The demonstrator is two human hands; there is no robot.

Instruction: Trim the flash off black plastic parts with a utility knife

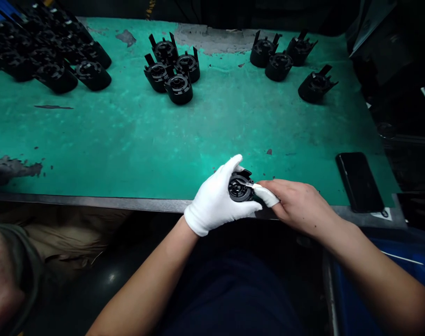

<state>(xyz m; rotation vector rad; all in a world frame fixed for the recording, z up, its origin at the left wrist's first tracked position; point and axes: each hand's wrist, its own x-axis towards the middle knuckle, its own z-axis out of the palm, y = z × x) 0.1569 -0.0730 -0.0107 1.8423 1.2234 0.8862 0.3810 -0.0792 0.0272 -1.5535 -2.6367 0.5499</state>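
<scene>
In its white glove, my left hand (215,198) is wrapped round a round black plastic housing (237,187), near the front edge of the table. The ringed, open face of this housing is turned up towards me, and a prong stands at its far side. My right hand (296,200) is bare except for a white cover on the thumb. Its fingers are closed on a small tool with a thin, shiny tip (249,185), which reaches the housing's right rim. The rest of the tool is hidden in the hand.
Several similar black housings (179,88) stand on the worn green table (128,144), with another group (278,66) at the back right. Many more (56,77) crowd the back left. A dark phone (359,182) lies at the right edge. Another person's arm (2,280) is at lower left.
</scene>
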